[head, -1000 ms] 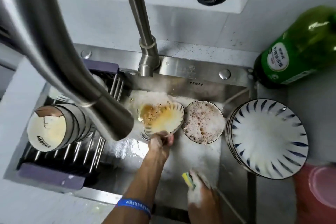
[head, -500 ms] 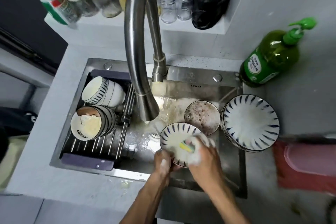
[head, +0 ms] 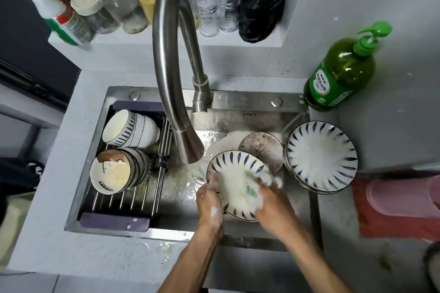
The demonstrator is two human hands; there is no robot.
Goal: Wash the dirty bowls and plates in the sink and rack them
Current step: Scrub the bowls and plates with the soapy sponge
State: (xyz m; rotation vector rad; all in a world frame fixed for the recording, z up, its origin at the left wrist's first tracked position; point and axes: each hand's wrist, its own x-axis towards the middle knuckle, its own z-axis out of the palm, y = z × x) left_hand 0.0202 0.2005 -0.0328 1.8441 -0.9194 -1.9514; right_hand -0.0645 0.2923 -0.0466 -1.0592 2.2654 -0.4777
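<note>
- Plate, white with blue dashes round the rim, sits over the sink basin, tilted toward me, face smeared with suds.
- My left hand grips the plate's left edge, fingers curled round the rim, foam on the knuckles.
- My right hand clamps a yellow-green sponge and presses it on the plate's face, lower right. Motion blur here, so exact finger lie is unclear.
- Step in hand, by my read: scrubbing the plate's front with soap. Not rinsed, not racked.
- Next move likely calls for flipping it to do the back, then moving it under the faucet spout just to the left, keeping a firm grip since the rim looks slippery with soap.
- Dirty brown-speckled plate lies behind it in the basin, partly covered by the held plate; probably next in line.
- Stack of matching plates rests on the sink's right edge, top one foamy; looks soaped, rinse pending I'd guess.
- Dish rack spans the sink's left side, holding two rows of bowls on their sides, the front row led by a cartoon-print bowl.
- Green pump bottle of dish soap stands on the counter, back right, well apart from the hands.
</note>
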